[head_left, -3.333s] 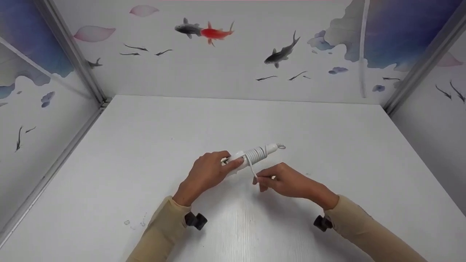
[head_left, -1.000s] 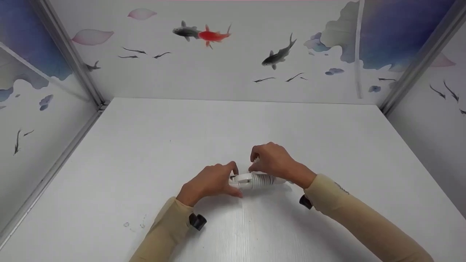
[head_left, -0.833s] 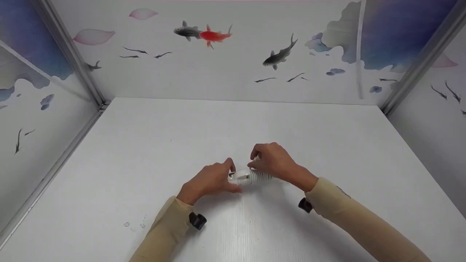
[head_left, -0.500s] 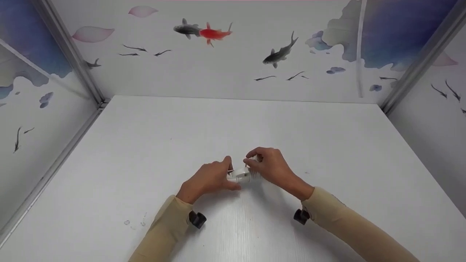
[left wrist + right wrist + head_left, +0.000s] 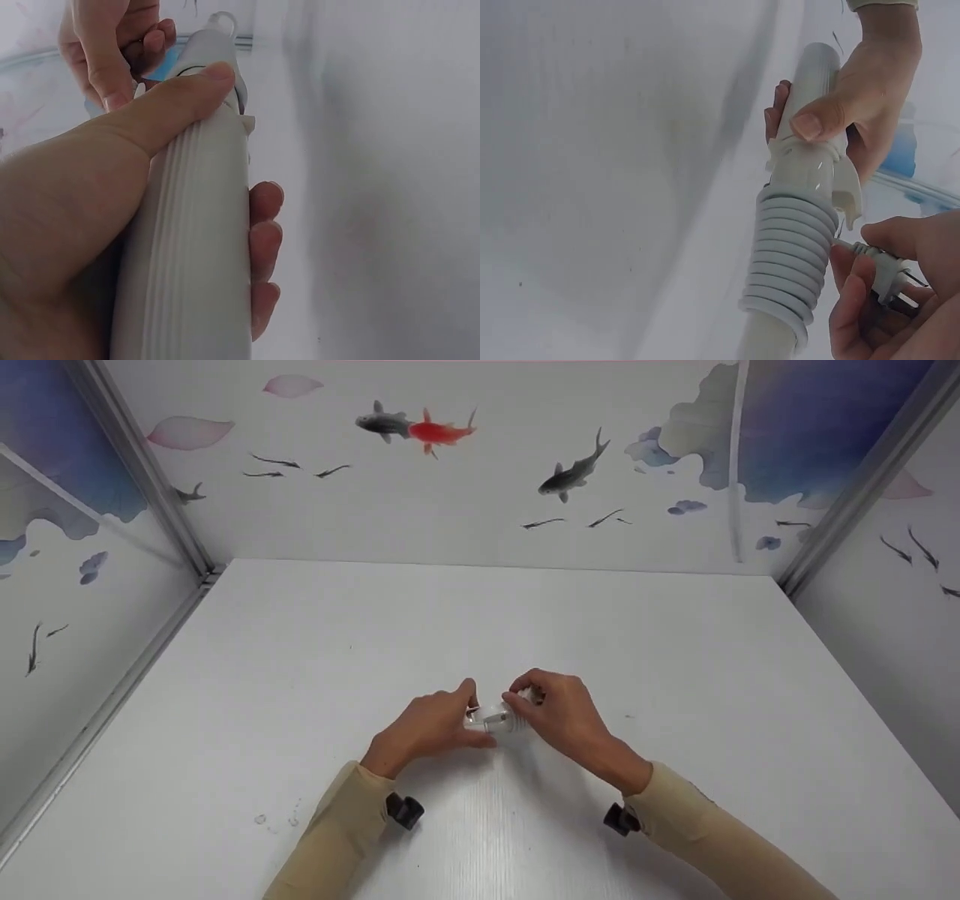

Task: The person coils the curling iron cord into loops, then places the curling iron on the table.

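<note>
A white rod-shaped appliance (image 5: 491,718), resembling a curling iron, is held above the table in my left hand (image 5: 424,727). In the left wrist view the thumb lies along its ribbed body (image 5: 199,225), with fingertips showing on the far side. Grey-white cord (image 5: 791,251) winds in several tight turns around the narrower part, seen in the right wrist view. Beside the coil, my right hand (image 5: 566,720) pinches the cord's plug (image 5: 889,276), its metal pins visible. A small clip-like lever (image 5: 847,187) sticks out between the coil and the left hand.
The white table (image 5: 300,645) carries a few small marks near the left forearm. Panels printed with fish (image 5: 442,431) and petals enclose the back and sides. Metal posts (image 5: 862,487) stand at the corners.
My right hand has moved from pulling the cord below the appliance to its upper side, then slightly left and down over the coil. The left hand keeps its hold; the appliance has turned.
</note>
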Demonstrator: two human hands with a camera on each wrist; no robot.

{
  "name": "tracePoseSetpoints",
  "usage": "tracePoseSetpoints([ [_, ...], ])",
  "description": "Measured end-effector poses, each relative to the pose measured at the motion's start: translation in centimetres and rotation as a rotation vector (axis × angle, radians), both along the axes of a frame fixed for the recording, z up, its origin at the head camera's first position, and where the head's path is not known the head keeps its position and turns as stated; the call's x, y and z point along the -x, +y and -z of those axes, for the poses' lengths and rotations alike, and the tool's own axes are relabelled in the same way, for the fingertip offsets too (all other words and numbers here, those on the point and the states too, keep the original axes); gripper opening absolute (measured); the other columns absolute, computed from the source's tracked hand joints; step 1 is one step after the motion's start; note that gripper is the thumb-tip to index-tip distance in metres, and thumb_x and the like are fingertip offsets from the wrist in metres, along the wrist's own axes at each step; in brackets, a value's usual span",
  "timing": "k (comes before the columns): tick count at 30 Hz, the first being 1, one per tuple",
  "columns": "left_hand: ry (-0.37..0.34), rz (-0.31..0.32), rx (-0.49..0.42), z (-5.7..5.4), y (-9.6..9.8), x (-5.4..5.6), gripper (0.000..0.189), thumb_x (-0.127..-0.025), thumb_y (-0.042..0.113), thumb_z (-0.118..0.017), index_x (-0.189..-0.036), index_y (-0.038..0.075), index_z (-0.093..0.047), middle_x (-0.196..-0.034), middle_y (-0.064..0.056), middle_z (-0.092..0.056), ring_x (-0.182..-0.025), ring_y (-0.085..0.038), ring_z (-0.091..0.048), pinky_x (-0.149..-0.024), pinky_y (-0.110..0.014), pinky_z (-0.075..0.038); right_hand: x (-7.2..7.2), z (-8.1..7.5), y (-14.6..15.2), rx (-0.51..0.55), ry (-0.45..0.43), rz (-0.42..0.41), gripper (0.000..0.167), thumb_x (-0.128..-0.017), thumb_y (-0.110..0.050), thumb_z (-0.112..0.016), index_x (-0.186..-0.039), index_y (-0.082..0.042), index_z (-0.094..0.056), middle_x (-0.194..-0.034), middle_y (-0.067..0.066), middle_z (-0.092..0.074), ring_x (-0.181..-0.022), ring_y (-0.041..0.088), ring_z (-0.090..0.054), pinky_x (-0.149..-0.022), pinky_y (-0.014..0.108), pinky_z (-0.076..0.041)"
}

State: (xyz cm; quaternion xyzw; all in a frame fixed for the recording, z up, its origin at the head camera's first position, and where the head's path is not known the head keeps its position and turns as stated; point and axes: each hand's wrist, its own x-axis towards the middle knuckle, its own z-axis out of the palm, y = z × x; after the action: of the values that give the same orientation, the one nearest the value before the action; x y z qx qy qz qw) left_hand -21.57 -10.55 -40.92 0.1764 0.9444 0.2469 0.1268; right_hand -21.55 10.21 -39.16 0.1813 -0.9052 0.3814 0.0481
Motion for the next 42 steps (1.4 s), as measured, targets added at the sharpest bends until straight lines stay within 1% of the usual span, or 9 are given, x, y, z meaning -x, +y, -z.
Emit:
tracePoseSetpoints([
  [6,0.013,-0.02,0.01,0.3,-0.3,0.2,0.051,-0.085,0.044,-0.078,-0.112,0.014,-0.048,-0.086,-0.003,-0.062,-0.07,-0.016,-0.05,-0.064,-0.031,-0.04,-1.0,0.7,-0.1,0.033,-0.069,-0.039,0.016,-0.095,-0.015,-0.067,-0.109,-0.009,-0.072,-0.09,0.002,-0.07,-0.072,0.011,-0.057,-0.062,0.023,-0.046],
  [13,-0.069,-0.055,0.003,0.3,-0.5,0.3,0.052,-0.084,0.044,-0.078,-0.115,0.015,-0.048,-0.085,-0.002,-0.058,-0.071,-0.016,-0.049,-0.064,-0.031,-0.039,-1.5,1.5,0.2,0.058,-0.124,-0.083,0.032,-0.092,-0.011,-0.07,-0.124,-0.006,-0.066,-0.096,0.004,-0.07,-0.083,0.013,-0.064,-0.068,0.022,-0.051],
  [17,-0.101,-0.016,-0.017,0.3,-0.7,0.3,0.058,-0.079,0.039,-0.083,-0.119,0.016,-0.049,-0.087,-0.001,-0.057,-0.074,-0.017,-0.05,-0.068,-0.032,-0.041,-1.5,1.5,0.3,0.074,-0.127,-0.086,0.033,-0.093,-0.012,-0.07,-0.125,-0.006,-0.065,-0.097,0.006,-0.072,-0.082,0.013,-0.066,-0.069,0.022,-0.051],
  [21,-0.089,0.023,-0.051,0.4,-0.8,0.4,0.057,-0.079,0.035,-0.083,-0.121,0.015,-0.049,-0.087,0.0,-0.056,-0.075,-0.016,-0.049,-0.07,-0.033,-0.041,-1.5,1.3,0.7,0.124,-0.135,-0.067,0.033,-0.093,-0.013,-0.071,-0.123,-0.005,-0.063,-0.1,0.007,-0.073,-0.076,0.014,-0.067,-0.066,0.022,-0.05],
  [25,-0.054,-0.002,-0.087,0.3,-0.8,0.4,0.052,-0.082,0.036,-0.081,-0.12,0.017,-0.051,-0.087,0.0,-0.058,-0.075,-0.016,-0.048,-0.069,-0.032,-0.041,-1.5,1.0,1.0,0.131,-0.082,-0.03,0.031,-0.088,-0.013,-0.076,-0.117,-0.008,-0.067,-0.1,0.005,-0.073,-0.076,0.012,-0.065,-0.064,0.02,-0.05],
  [30,-0.024,-0.046,-0.132,-0.1,-1.1,0.6,0.048,-0.08,0.033,-0.083,-0.116,0.014,-0.057,-0.095,-0.003,-0.065,-0.077,-0.016,-0.052,-0.07,-0.032,-0.043,-1.3,1.2,1.0,0.136,0.021,-0.018,0.029,-0.083,-0.01,-0.081,-0.11,-0.014,-0.072,-0.1,0.003,-0.065,-0.08,0.013,-0.062,-0.067,0.021,-0.051],
  [35,-0.01,-0.042,-0.198,0.0,-1.4,0.7,0.042,-0.078,0.029,-0.083,-0.11,0.012,-0.062,-0.106,-0.005,-0.069,-0.084,-0.015,-0.057,-0.077,-0.033,-0.047,-1.4,1.8,0.7,0.129,0.101,-0.031,0.027,-0.079,-0.005,-0.083,-0.103,-0.011,-0.071,-0.095,0.003,-0.063,-0.079,0.013,-0.062,-0.07,0.024,-0.053],
  [40,0.016,-0.052,-0.204,0.0,-1.3,0.8,0.041,-0.078,0.029,-0.083,-0.109,0.011,-0.064,-0.105,-0.005,-0.069,-0.083,-0.015,-0.057,-0.076,-0.033,-0.048,-1.9,2.4,0.1,0.14,0.126,-0.016,0.028,-0.078,-0.005,-0.084,-0.099,-0.009,-0.067,-0.094,0.002,-0.064,-0.08,0.014,-0.062,-0.072,0.029,-0.056],
  [42,0.032,-0.056,-0.193,-0.1,-1.2,0.8,0.042,-0.078,0.029,-0.083,-0.109,0.01,-0.064,-0.104,-0.006,-0.07,-0.082,-0.015,-0.057,-0.076,-0.033,-0.048,-2.1,2.5,0.0,0.15,0.116,-0.017,0.029,-0.077,-0.007,-0.085,-0.1,-0.009,-0.067,-0.095,0.002,-0.064,-0.081,0.014,-0.062,-0.072,0.027,-0.056],
])
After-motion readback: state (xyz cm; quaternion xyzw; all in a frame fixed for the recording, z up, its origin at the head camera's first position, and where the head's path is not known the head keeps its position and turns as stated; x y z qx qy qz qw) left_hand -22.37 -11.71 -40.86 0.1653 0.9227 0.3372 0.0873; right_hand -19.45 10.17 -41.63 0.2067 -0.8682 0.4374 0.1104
